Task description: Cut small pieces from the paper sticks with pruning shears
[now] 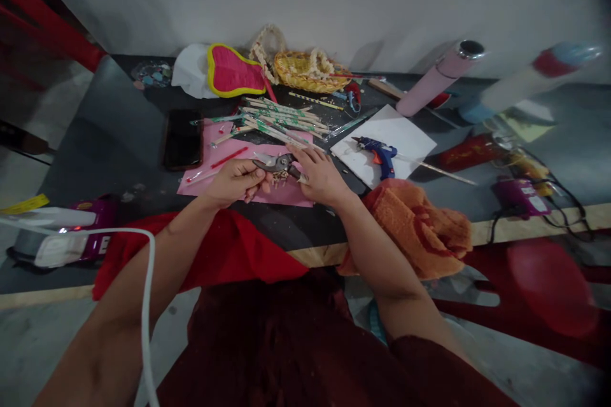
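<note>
A pair of pruning shears [285, 163] lies across the pink sheet [210, 147], its handles under my right hand [321, 173], whose fingers close over them. The blades point left toward my left hand [237, 180]. That hand is pinched close to the blade tips; what it holds is too small to make out. Small cut stick pieces [279, 180] lie just below the shears, between the hands. Beyond them, a pile of wooden chopsticks in green-printed wrappers [281, 116] covers the back of the pink sheet. A red pen-like stick [229, 158] rests beside my left hand.
A blue glue gun [382, 154] sits on a white board [417, 135]. Left is a phone [183, 138]; behind are a pink-and-yellow fan shape [233, 70] and a yellow basket [298, 71]. A pink flask [439, 78], orange towel [415, 222] and red cloth [238, 248] are nearby.
</note>
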A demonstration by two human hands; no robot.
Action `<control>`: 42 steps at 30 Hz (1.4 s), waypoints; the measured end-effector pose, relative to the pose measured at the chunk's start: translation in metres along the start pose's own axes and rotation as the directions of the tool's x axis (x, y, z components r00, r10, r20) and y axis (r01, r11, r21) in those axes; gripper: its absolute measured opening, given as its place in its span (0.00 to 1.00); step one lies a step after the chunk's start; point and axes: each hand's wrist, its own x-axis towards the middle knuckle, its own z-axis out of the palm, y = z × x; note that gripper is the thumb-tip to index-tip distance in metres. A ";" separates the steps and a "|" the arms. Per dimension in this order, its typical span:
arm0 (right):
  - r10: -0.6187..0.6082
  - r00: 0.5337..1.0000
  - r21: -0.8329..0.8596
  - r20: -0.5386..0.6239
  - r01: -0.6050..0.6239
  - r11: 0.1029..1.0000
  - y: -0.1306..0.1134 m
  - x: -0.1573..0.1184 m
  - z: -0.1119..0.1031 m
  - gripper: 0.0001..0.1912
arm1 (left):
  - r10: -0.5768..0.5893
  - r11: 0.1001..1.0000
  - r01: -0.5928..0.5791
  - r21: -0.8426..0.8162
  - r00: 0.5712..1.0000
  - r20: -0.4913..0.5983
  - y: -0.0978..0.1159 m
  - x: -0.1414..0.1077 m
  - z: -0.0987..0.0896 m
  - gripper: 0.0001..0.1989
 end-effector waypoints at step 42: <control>0.129 0.991 0.024 -0.039 -0.128 0.991 -0.011 -0.002 0.004 0.30 | 0.227 0.924 -0.145 0.355 0.953 -0.202 -0.001 0.001 0.010 0.13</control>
